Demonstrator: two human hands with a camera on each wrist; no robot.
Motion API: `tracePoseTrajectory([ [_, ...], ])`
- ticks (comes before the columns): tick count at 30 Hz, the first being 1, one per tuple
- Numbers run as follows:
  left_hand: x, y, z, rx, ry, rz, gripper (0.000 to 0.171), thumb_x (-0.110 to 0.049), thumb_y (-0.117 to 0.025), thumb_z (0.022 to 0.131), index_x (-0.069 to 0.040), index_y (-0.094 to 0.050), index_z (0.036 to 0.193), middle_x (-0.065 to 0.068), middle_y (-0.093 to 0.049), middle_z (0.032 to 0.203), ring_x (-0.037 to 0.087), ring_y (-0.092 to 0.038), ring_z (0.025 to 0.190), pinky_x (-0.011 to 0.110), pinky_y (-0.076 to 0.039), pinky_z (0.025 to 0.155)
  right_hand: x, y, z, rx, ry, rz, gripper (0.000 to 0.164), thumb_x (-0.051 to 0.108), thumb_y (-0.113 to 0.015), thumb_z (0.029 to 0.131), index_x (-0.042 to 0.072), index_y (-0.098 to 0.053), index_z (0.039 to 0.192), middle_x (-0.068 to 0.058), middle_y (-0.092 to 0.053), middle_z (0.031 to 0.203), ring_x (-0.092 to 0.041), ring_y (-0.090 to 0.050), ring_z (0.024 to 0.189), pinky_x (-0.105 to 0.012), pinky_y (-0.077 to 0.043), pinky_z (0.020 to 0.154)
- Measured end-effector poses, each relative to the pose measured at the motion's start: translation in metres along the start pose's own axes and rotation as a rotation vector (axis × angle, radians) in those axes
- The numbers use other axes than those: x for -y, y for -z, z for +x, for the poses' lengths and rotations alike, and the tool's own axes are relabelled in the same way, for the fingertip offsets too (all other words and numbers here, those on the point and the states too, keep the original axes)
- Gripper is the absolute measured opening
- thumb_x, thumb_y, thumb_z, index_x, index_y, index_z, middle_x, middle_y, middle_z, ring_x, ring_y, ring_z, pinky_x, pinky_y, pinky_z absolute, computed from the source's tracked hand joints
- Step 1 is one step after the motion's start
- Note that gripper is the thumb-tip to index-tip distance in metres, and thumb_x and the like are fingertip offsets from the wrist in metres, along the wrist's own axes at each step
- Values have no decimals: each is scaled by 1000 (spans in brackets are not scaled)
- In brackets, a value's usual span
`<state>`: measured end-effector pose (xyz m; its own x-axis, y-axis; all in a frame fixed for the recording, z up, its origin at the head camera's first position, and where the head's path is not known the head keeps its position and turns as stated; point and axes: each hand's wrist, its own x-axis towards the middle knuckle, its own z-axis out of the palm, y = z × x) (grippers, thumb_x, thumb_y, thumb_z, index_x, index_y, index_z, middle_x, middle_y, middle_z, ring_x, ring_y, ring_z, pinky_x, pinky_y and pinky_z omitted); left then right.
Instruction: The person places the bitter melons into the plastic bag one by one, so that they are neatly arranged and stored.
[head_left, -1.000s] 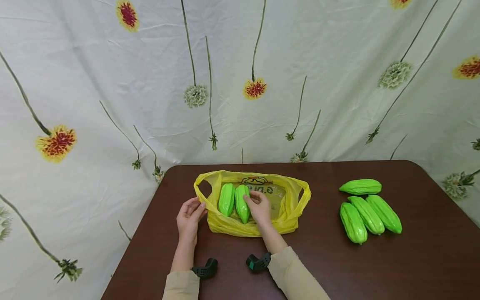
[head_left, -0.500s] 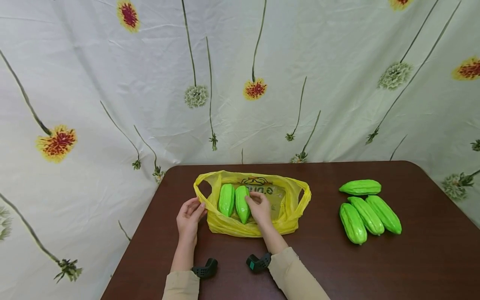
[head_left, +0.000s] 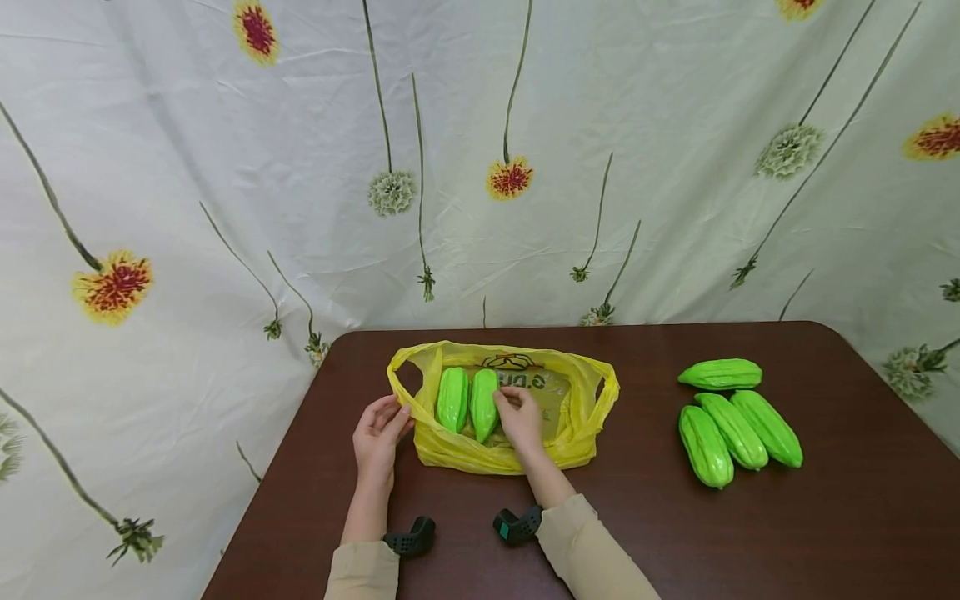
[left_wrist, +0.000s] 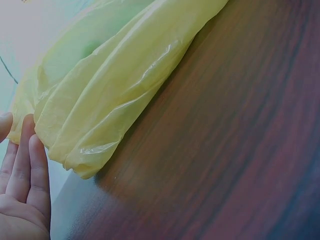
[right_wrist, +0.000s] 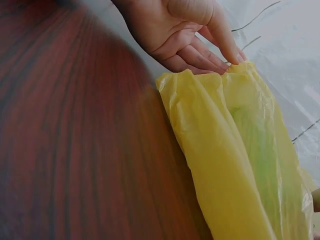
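Observation:
A yellow plastic carrier bag (head_left: 442, 450) lies open-mouthed on the table, two bright green ridged gourds side by side in its left half. My left hand (head_left: 377, 440) pinches the bag's left edge just below the handle loop; the left wrist view shows its fingers (left_wrist: 22, 170) at the bag's end. Reaching in over the front rim, my right hand (head_left: 522, 421) pinches the side of the right-hand gourd (head_left: 483, 404) with thumb and forefinger. The other gourd (head_left: 452, 400) lies just left of it. The right hand's other fingers are mostly hidden.
Several loose green gourds (head_left: 740, 429) lie together to the right of the bag on the dark wooden table (head_left: 645, 533). Behind the table hangs a white flowered cloth (head_left: 480, 250). The bag's right handle loop (head_left: 606, 396) stands up.
The gourd under my right hand has straightened slightly, its near end shifting left. My right fingertips have drawn a little to the right. The left hand keeps its place.

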<state>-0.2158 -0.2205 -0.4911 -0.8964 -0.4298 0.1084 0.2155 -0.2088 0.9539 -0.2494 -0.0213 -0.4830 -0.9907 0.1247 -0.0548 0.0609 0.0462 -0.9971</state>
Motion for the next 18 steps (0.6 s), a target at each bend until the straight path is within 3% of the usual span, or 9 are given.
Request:
tracePoseTrajectory([
  [7,0,0,0,3,-1,-10,33,0,-67,85,4,-55,116,1,-63,97,12,-63,84,27,-56,73,0,3,-3,16,69,-104,27,22,-60,93,2,-59,110,-12,-60,103,-28,-57,98,-40,-52,78],
  [18,1,0,1,1,2,-5,34,-1,-68,85,3,-55,116,0,-63,97,12,-63,83,27,-56,73,9,14,-2,47,94,-253,28,22,-61,92,0,-61,109,-12,-63,101,-31,-60,96,-42,-52,77],
])
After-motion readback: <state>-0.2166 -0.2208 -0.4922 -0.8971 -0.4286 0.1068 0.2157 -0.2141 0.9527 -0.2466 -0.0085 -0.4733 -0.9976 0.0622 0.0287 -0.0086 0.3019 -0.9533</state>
